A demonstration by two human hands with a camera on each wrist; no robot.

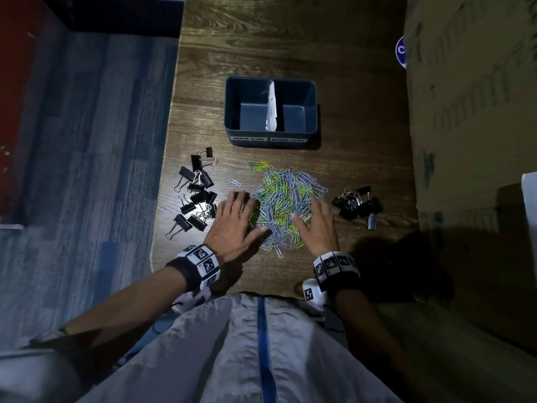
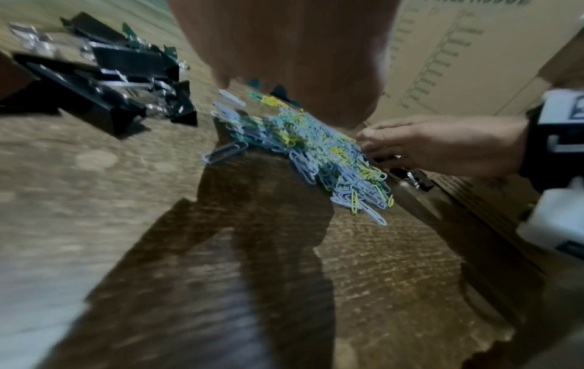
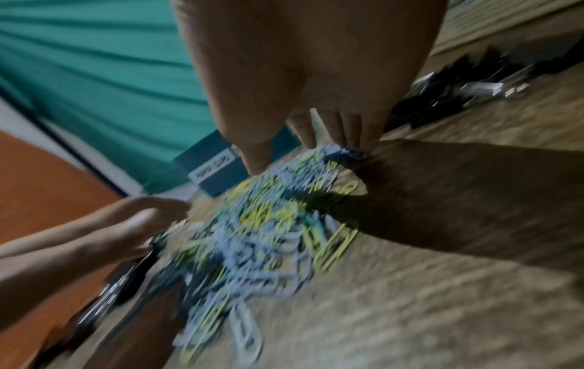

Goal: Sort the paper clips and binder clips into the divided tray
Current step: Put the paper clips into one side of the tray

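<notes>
while divided tray point(image 1: 270, 135) sits empty, nothing sorted: left hand point(image 1: 232, 222) and right hand point(image 1: 318, 225), fingers spread flat, flank paper clips point(image 1: 286, 203); binder clips point(image 1: 196, 193) untouched.

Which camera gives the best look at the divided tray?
The head view: the whole tray shows, both compartments and labels. The right wrist view catches only a blurred labelled corner behind the fingers; the left wrist view barely shows it.

Tray point(image 1: 232, 135) labels: "PAPER CLIPS", "BINDER CLIPS"
</notes>
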